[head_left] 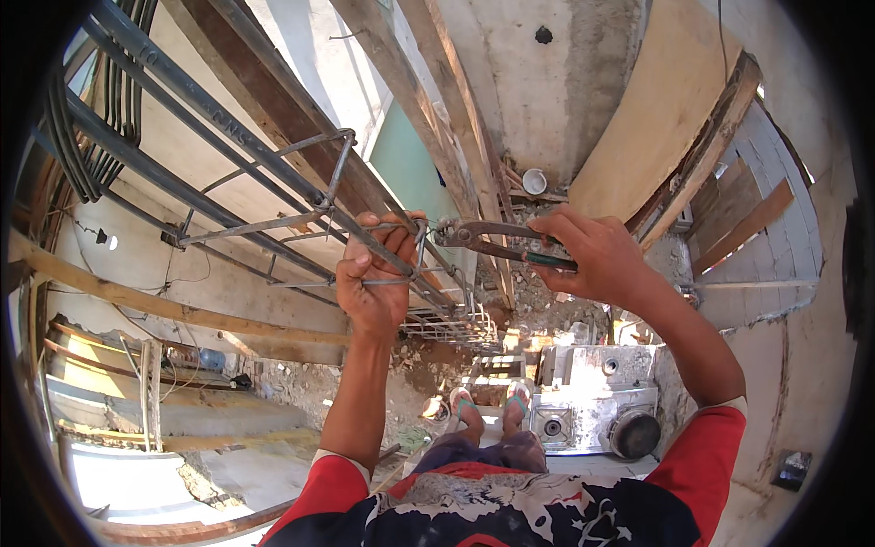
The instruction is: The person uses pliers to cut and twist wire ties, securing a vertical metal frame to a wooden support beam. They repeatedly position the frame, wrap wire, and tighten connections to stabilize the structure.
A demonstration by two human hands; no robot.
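Two hands working, both ours. Right hand (588,253): grip wrapped around the handles of metal pincers (476,233), one handle partly green. Left hand (375,283): palm up, grip curled around a steel stirrup (420,253) at the near part of the rebar cage (187,94). The pincers' head sits right by the stirrup's upper corner; we cannot tell whether its jaws bite anything. The cage runs off to our upper left, long bars through squared ties. Farther out: leaning wooden beams (392,77), a white bucket (534,181); below, our feet (469,410) in flip-flops, left of a battered silvery metal unit (592,360).
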